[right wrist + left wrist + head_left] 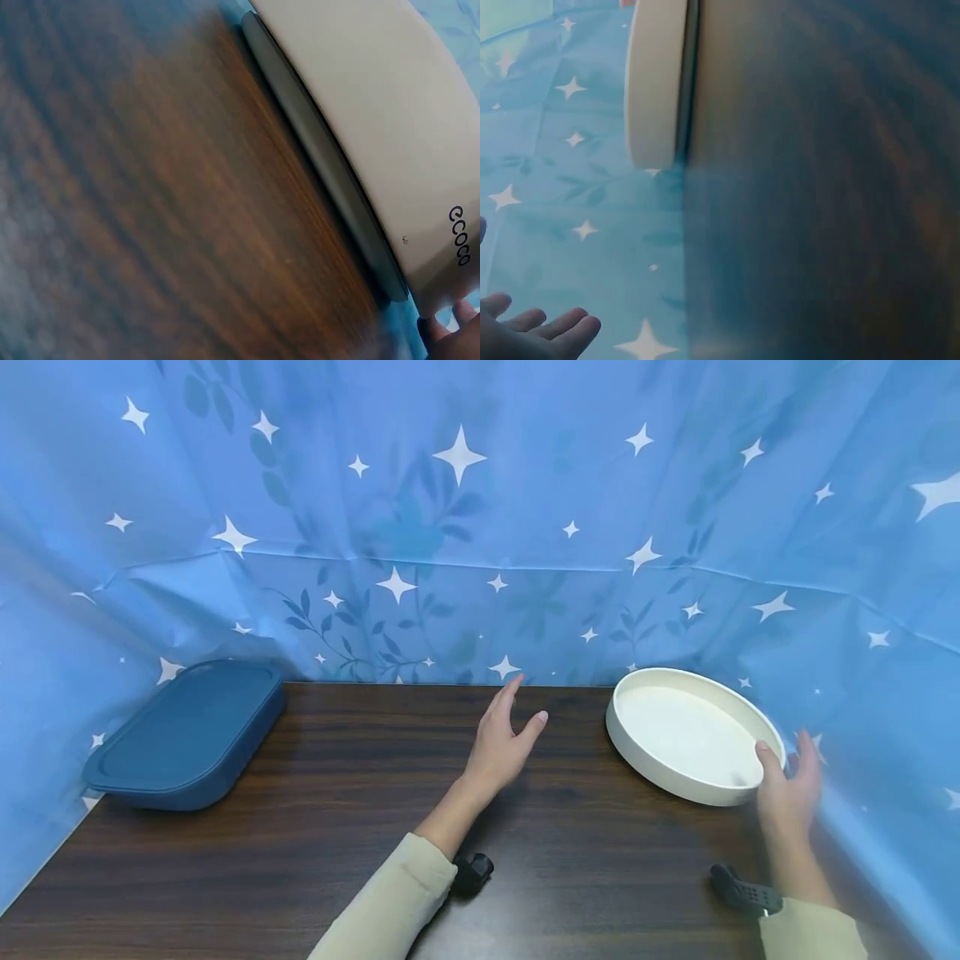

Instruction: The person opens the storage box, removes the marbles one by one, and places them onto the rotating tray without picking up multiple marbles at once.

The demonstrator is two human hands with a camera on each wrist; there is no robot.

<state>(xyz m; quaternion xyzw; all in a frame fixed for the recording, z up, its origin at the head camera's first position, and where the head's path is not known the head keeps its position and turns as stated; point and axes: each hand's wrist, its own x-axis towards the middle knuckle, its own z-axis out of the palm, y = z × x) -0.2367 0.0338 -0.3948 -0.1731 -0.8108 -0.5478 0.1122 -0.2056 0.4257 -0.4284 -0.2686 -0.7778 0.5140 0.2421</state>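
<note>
A round white tray [690, 731] with a raised rim stands at the back right of the table; its side [390, 127] bears the word "ecoco" in the right wrist view. My right hand [791, 797] is at the tray's right edge, thumb over the rim and fingers spread outside it. In the right wrist view only the fingertips of this hand [454, 334] show, beside the tray's side. My left hand [498, 743] hovers left of the tray, fingers extended, holding nothing; part of it [536, 334] shows in the left wrist view, below and left of the tray [656, 86].
A dark blue lidded container [191, 727] stands at the back left of the brown wooden table [337, 810]. Blue fabric with white stars [525, 510] hangs behind the table and along both sides, close to my right hand.
</note>
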